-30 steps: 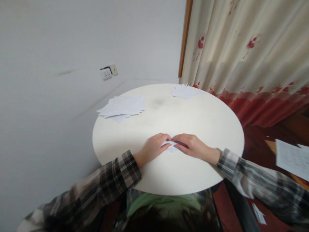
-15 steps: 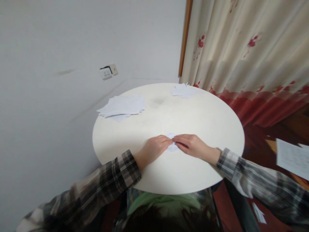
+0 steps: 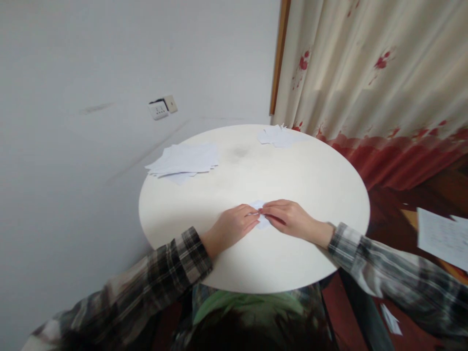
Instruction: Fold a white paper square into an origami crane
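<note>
A small piece of white paper (image 3: 262,223) lies on the round white table (image 3: 266,263), close to its near side. My left hand (image 3: 234,225) pinches the paper from the left, fingers pressed together. From the right, my right hand (image 3: 288,218) is closed on the same paper, its fingertips nearly meeting those of the left. Both wrists rest low over the tabletop. The fingertips cover the middle of the paper, so any fold there is hidden.
A stack of white paper sheets (image 3: 186,158) lies at the table's far left. Smaller white paper pieces (image 3: 278,136) sit at the far edge. Beyond stand a wall with a socket (image 3: 158,110) and a flowered curtain (image 3: 351,73). Printed sheets (image 3: 440,236) lie off to the right.
The left fingers have parted slightly, with a bit of paper showing between them. My right hand has shifted up very little. The paper stays in the same spot.
</note>
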A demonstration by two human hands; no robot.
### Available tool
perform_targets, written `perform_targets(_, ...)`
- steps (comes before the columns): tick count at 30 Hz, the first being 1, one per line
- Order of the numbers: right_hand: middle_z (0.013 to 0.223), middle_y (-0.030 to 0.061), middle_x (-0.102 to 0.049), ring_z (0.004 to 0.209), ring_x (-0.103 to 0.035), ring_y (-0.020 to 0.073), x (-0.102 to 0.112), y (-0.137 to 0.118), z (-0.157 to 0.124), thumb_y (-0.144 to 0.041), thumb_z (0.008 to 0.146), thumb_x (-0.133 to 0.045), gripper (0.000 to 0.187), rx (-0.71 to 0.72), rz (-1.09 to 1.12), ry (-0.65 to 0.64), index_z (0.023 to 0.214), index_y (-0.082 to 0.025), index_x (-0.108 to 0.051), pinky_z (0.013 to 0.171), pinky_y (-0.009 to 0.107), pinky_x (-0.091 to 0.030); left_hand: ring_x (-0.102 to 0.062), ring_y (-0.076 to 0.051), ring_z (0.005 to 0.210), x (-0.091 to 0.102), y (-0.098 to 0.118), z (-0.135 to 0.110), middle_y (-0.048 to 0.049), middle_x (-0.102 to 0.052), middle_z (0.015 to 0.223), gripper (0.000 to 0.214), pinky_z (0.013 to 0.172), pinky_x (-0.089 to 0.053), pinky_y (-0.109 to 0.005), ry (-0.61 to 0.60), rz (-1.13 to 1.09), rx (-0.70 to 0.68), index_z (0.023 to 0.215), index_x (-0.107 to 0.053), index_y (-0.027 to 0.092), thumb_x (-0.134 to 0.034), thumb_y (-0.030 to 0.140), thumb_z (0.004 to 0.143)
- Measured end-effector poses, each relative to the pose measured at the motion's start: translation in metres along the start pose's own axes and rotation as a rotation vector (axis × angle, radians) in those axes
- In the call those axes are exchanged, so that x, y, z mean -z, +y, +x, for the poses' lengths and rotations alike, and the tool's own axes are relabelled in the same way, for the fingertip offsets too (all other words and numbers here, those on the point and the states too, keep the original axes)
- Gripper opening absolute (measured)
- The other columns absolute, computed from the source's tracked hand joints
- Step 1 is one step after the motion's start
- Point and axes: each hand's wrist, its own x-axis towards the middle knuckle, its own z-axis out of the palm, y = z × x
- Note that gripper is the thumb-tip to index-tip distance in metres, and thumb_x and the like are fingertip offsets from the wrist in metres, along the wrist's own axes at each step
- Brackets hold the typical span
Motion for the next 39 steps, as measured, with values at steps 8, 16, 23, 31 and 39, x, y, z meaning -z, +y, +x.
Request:
perform_targets(8,0.098,0.0085,-0.065,0.093,-0.061,0.0167,0.000,-0.001,-0.002,-0.015,0.085,-0.045,0.023,-0.052,0.048,0.005,0.104,-0.015,-0.057,0.082,0.033,-0.051,-0.057,-0.017,0.095,0.001,-0.001,0.001,-0.0052,-0.064,0.099,0.016,0.083,-0.050,-0.031,0.037,-0.019,0.004,0.090,-0.064,0.015,-0.050,0.021,0.085)
perform_targets(16,0.089,0.0070,-0.065,0.081,-0.060,0.0145,-0.004,0.003,0.000,-0.018,0.088,-0.042,0.017,-0.122,0.020,0.015,0.098,-0.016,-0.055,0.071,0.028,-0.050,-0.059,-0.017,0.093,-0.003,-0.002,-0.002,-0.0047,-0.066,0.097,0.021,0.082,-0.051,-0.032,0.051,0.002,-0.028,0.089,-0.065,0.015,-0.046,0.023,0.088)
perform_targets(23,0.076,0.0057,-0.058,0.072,-0.052,0.0142,-0.002,0.005,0.007,-0.019,0.090,-0.038,0.015,0.076,-0.105,-0.053,0.090,-0.014,-0.052,0.067,0.028,-0.044,-0.059,-0.017,0.091,-0.004,0.004,-0.002,-0.0044,-0.066,0.097,0.020,0.081,-0.052,-0.031,0.038,-0.009,-0.004,0.090,-0.065,0.016,-0.047,0.024,0.087)
perform_targets(31,0.071,0.0056,-0.054,0.066,-0.047,0.0133,0.000,0.004,0.008,-0.014,0.089,-0.036,0.013,0.061,-0.101,-0.041,0.082,-0.014,-0.046,0.060,0.026,-0.042,-0.059,-0.017,0.093,-0.003,0.006,-0.002,-0.0039,-0.065,0.100,0.018,0.082,-0.051,-0.031,0.020,-0.014,0.009,0.090,-0.065,0.016,-0.049,0.022,0.086)
perform_targets(39,0.072,0.0047,-0.051,0.066,-0.046,0.0129,0.002,0.004,0.008,-0.013,0.088,-0.037,0.010,0.031,-0.033,-0.047,0.080,-0.016,-0.043,0.060,0.026,-0.041,-0.058,-0.016,0.095,-0.002,0.007,-0.002,-0.0040,-0.064,0.099,0.017,0.083,-0.050,-0.030,0.019,-0.015,0.019,0.090,-0.065,0.017,-0.049,0.022,0.086)
